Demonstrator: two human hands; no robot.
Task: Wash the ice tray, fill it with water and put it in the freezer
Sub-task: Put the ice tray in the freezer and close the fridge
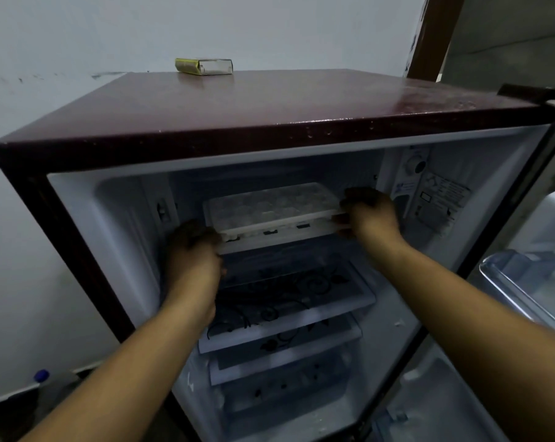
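A white ice tray (269, 208) lies level in the freezer compartment (126, 205) at the top of an open maroon fridge (237, 103). My left hand (193, 250) grips the tray's near left corner. At the tray's right end, my right hand (370, 213) holds the edge with curled fingers. The tray's far side reaches into the compartment; whether water is in its cells is not clear in the dim light.
Below the freezer sit glass shelves (288, 301) with a dark floral print. The open fridge door (531, 275) with its racks stands at the right. A small yellow-and-white box (204, 66) lies on the fridge top. A blue-capped bottle (41, 376) stands at the lower left.
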